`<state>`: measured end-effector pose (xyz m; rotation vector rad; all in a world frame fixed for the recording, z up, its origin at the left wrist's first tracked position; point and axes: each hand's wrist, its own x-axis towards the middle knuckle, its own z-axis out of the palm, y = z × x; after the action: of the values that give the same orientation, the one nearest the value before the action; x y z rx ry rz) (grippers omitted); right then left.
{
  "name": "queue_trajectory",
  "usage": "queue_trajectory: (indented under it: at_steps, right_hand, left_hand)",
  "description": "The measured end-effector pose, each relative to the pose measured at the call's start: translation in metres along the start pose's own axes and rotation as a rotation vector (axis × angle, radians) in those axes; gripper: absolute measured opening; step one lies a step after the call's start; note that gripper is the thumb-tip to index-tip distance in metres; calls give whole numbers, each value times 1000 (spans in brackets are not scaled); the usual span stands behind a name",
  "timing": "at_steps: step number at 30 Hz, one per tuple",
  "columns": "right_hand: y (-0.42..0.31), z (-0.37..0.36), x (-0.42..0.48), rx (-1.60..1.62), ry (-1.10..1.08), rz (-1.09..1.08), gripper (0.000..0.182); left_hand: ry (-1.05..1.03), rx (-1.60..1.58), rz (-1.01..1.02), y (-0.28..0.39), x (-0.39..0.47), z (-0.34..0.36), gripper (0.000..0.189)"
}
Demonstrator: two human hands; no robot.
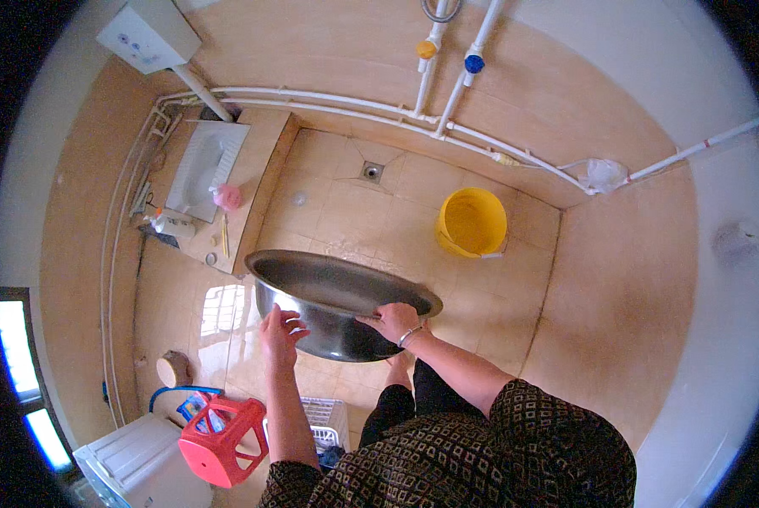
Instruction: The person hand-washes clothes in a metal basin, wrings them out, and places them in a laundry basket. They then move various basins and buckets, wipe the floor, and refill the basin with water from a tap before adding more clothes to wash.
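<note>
A large, round metal basin (348,279) is tilted in front of me, its dark inside facing away and its shiny outer side toward me. My right hand (395,322), with a bracelet at the wrist, grips the near rim. At the basin's left side, my left hand (282,330) is raised with its fingers apart and curved; nothing shows in it. A yellow bucket (471,222) stands on the tiled floor beyond the basin to the right, its handle hanging at the near side.
A squat toilet (205,168) is set in a raised ledge, with a pink bottle (228,197) and a white bottle (175,225). A floor drain (372,171) lies ahead. White pipes (354,114) follow the wall. A red plastic stool (211,454) and white basket (329,416) are near my left side.
</note>
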<state>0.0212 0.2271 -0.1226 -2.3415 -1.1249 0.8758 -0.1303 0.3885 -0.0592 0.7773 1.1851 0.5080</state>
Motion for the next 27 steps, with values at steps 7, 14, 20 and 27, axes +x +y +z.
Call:
queue_trajectory:
  at_steps: [7, 14, 20, 27]
  right_hand:
    - [9, -17, -2, 186, 128, 251, 68]
    - [3, -18, -1, 274, 131, 320, 73]
    - [-57, -55, -16, 180, -26, 198, 69]
    - [-63, -26, -25, -95, 83, -313, 46]
  left_hand:
    - [30, -89, 76, -11, -28, -47, 30]
    - [155, 23, 80, -13, -48, -86, 28]
    - [207, 570, 402, 6, -74, -71, 14]
    - [-213, 1489, 1063, 56, -89, -7, 43]
